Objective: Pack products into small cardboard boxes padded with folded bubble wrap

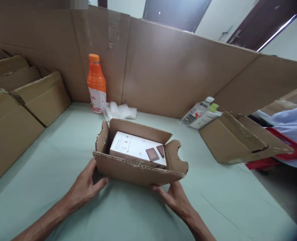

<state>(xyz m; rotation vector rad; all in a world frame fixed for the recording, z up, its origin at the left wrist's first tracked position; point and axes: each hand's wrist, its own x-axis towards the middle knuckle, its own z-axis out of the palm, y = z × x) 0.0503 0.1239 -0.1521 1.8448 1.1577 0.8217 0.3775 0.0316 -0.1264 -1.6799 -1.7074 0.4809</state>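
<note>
An open cardboard box (138,175) with ragged, torn flaps is between my hands at the middle of the table. Inside it lies a white carton (132,146) printed with brown squares and small drawings. My left hand (87,183) grips the box's left end, its thumb apart along the front and its fingers hidden behind the cardboard. At the lower right corner, my right hand (175,198) holds the box, thumb against the front wall, the other fingers mostly out of sight.
Behind the box stand an orange bottle (96,83) and crumpled bubble wrap (120,111). A clear bottle (196,112) leans at the right, near another cardboard box (228,140). Larger cartons (15,130) fill the left. A tall cardboard wall (173,67) closes off the back.
</note>
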